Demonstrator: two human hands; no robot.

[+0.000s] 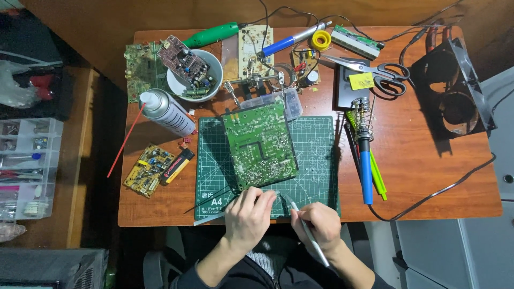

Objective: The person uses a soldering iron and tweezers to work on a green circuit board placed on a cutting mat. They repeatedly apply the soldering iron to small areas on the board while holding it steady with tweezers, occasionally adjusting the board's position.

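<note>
While your left hand pinches a thin tool by the green circuit board, your right hand grips silver tweezers over the cutting mat.

The bench was reddish-brown wood, seen from straight above, its surface lit evenly from overhead with soft shadows beside the things upon it; behind its far edge ran a plain brown wall, darker toward the corners; to the left stood a lower wooden shelf carrying a clear plastic drawer unit with small parts inside; the gap between shelf and bench lay in deep shadow; to the right a pale grey cabinet rose beside the bench, its top catching more light.
</note>
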